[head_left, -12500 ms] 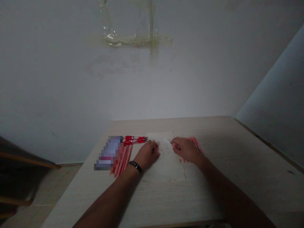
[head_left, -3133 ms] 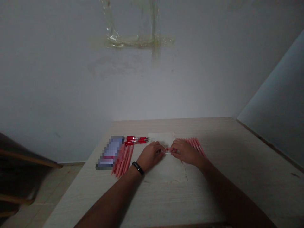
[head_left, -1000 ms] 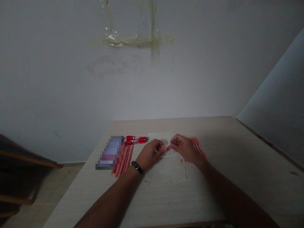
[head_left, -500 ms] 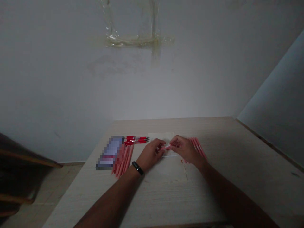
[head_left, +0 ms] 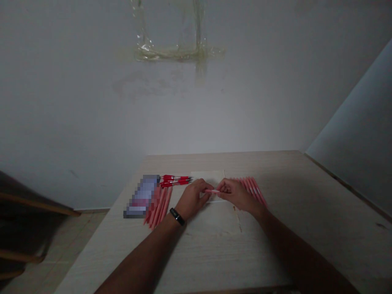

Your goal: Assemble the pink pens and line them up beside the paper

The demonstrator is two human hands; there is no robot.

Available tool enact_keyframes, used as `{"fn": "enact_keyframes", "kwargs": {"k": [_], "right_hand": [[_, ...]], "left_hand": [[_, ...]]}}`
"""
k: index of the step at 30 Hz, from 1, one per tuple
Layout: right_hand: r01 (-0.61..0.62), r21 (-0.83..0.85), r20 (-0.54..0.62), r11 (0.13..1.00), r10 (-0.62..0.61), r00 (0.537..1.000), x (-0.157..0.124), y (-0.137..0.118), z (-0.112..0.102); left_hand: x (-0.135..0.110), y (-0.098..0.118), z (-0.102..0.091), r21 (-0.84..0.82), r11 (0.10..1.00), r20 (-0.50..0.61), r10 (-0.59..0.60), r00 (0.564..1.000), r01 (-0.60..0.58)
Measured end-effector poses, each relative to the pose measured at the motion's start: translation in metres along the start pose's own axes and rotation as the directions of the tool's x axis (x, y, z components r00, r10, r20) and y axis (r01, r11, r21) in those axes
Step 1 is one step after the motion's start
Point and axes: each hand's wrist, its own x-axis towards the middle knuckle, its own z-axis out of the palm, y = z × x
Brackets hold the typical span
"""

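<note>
My left hand (head_left: pixel 194 197) and right hand (head_left: pixel 238 193) pinched a pink pen piece (head_left: pixel 212 191) between them, seemingly mid-fitting, so the next move needed steady alignment.

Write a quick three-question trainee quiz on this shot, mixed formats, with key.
1. On which wrist is the black band?
2. True or false: the red pens lie nearer the left hand than the right hand.
3. What do the fingertips of both hands hold?
A) a pair of scissors
B) a slim pink piece
C) a roll of tape

Key: 1. the left wrist; 2. true; 3. B.
</note>
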Motion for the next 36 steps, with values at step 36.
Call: {"fn": "enact_keyframes", "kwargs": {"k": [36], "right_hand": [[-0.037, -0.091, 0.005, 0.995, 0.037, 0.999, -0.001, 0.009, -0.004]], "left_hand": [[0.000, -0.003, 0.001, 0.017, 1.000, -0.055, -0.024, 0.998, 0.025]]}}
